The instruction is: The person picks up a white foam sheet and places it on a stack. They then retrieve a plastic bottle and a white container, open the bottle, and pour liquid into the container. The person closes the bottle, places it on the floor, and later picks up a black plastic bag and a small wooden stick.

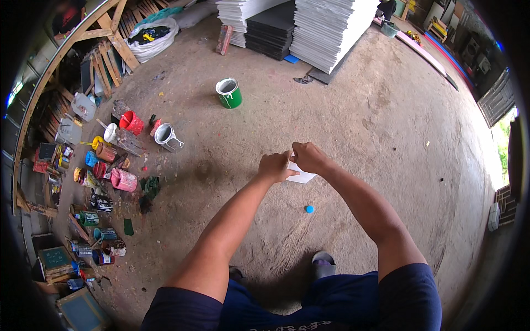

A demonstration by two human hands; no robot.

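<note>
Both arms reach forward, and my hands meet over a white flat-sided object [302, 175]. My left hand [274, 167] is closed at its left edge, with the thumb stretched across it. My right hand [309, 158] is closed at its top, fingers curled in. The hands hide the object's upper part, so its exact kind does not show. On the concrete floor between the object and my feet lies a small round blue cap [309, 209]. Farther off stands a green paint can [228, 94] without a lid, white paint dripped down its side.
A white-smeared open can [168, 137] stands left, beside a red bucket [131, 122] and a pink paint pot [123, 180] among several cluttered paint containers. White sheet stacks [334, 33] and a black stack [270, 30] rise at the back. A wooden frame [55, 60] borders the left.
</note>
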